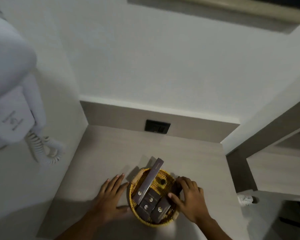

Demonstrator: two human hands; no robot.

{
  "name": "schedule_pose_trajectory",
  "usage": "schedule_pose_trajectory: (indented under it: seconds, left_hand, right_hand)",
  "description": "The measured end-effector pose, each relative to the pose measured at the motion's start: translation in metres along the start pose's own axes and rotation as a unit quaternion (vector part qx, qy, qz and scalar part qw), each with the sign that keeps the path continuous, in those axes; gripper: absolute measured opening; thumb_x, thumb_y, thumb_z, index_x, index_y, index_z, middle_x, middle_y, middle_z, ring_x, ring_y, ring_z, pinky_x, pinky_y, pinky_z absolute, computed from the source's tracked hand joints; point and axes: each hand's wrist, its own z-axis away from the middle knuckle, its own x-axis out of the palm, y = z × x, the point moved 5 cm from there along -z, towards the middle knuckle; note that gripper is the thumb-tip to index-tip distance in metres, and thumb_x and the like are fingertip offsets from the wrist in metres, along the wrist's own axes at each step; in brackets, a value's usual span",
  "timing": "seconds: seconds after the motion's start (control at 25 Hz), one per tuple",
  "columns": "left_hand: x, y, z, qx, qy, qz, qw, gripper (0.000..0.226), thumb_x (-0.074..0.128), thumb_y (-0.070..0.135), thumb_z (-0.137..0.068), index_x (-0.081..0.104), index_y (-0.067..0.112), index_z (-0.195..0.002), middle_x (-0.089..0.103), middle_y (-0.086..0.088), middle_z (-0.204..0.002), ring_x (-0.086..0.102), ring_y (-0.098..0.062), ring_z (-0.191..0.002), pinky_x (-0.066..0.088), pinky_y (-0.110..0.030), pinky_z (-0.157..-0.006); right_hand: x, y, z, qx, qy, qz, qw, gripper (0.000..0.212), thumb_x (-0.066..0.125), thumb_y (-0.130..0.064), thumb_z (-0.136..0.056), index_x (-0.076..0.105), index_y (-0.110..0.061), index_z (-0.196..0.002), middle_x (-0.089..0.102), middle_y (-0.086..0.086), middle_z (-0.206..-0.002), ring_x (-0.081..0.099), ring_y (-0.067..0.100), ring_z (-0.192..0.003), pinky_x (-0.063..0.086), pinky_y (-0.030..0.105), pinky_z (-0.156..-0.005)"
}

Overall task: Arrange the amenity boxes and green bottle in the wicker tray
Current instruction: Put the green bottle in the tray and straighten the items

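Note:
A round yellow wicker tray (163, 224) sits on the pale counter, near its front edge. A long dark amenity box (151, 181) leans across it, its far end sticking out over the rim. Three small dark boxes (151, 198) lie side by side in the near half. A small black round thing (162, 181) sits in the far half; I cannot tell whether it is the bottle's cap. My left hand (111, 196) lies flat with fingers apart, index and thumb against the left rim. My right hand (190, 200) clasps the right rim, thumb inside, fingers over a dark object I cannot identify.
A white wall-mounted hair dryer (10, 94) with a coiled cord (47, 149) hangs at the left. A black socket (157, 126) sits in the backsplash behind the tray. A grey upright panel and a shelf (274, 172) bound the counter (111, 149) on the right.

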Motion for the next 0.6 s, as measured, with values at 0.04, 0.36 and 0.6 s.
schedule_pose_trajectory:
  seconds: [0.04,0.36,0.6]
  left_hand:
    - [-0.008,0.002,-0.001,-0.006,-0.008,-0.023,1.0,0.095,0.046,0.089,-0.078,0.038,0.027,-0.15,0.033,-0.009,-0.163,0.042,-0.03,-0.145,0.0,-0.04,-0.119]
    - [-0.067,0.03,0.001,-0.081,-0.039,0.138,0.986,0.086,0.064,0.047,-0.095,0.012,0.029,-0.161,0.01,0.004,-0.17,0.011,-0.022,-0.155,0.019,-0.046,-0.124]
    - [-0.109,0.061,-0.01,-0.102,0.055,0.087,0.989,0.04,0.05,0.042,-0.104,0.053,0.025,-0.14,0.06,0.003,-0.134,0.053,-0.015,-0.115,0.041,-0.028,-0.089]
  right_hand:
    - [0.002,0.0,0.003,0.005,-0.012,-0.003,1.0,0.078,0.026,-0.083,-0.079,0.036,-0.033,-0.138,0.041,-0.007,-0.145,0.037,0.012,-0.127,0.033,0.037,-0.099]
    - [0.001,-0.01,0.024,0.091,-0.018,-0.081,0.992,0.081,0.039,-0.078,-0.078,0.026,-0.03,-0.143,0.031,0.0,-0.15,0.038,0.022,-0.13,0.042,0.044,-0.101]
    - [0.019,0.001,0.056,0.262,0.03,-0.247,0.932,0.058,0.064,-0.048,-0.084,0.043,-0.013,-0.126,0.057,0.014,-0.126,0.06,0.024,-0.1,0.052,0.033,-0.078]
